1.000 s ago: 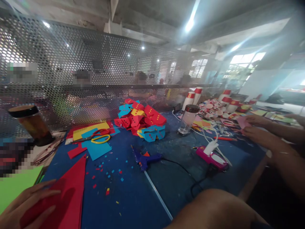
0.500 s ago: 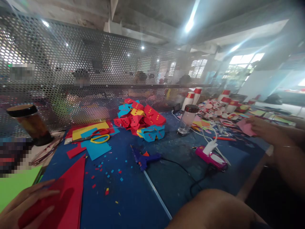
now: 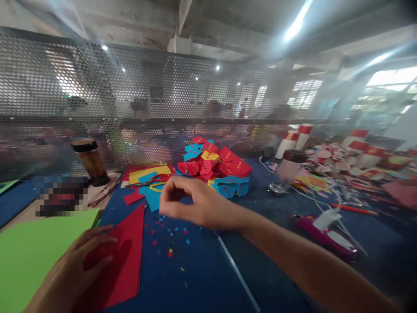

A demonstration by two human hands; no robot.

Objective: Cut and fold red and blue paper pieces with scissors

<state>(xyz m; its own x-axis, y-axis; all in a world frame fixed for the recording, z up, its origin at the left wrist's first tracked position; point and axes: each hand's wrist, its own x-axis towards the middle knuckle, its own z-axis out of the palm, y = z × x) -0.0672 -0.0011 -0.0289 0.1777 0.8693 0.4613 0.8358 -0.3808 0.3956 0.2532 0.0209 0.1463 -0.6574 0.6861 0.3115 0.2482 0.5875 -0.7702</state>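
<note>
My left hand (image 3: 86,256) lies over a folded stack of red paper (image 3: 125,256) at the lower left, its fingers spread and slightly bent. Across the middle reaches my right hand (image 3: 198,202), with thumb and forefinger curled together into a ring. Whatever those fingertips hold, if anything, I cannot make out. Just behind it are scissors (image 3: 158,178) with red and yellow handles, partly covered, on blue, yellow and red paper sheets. A clear glue stick (image 3: 236,271) shows below my right forearm; the glue gun is almost wholly hidden.
Folded red, blue and yellow paper pieces with dots (image 3: 208,165) are heaped behind my right hand. A clear jar (image 3: 286,171) and a purple power strip (image 3: 325,237) with cords stand right. Green paper (image 3: 29,256) and a dark-lidded jar (image 3: 89,163) are left. Perforated metal screen (image 3: 195,100) behind.
My right arm has swung from the lower right to the middle, bringing the hand near the scissors. My left hand stays on the red paper. The view has turned left.
</note>
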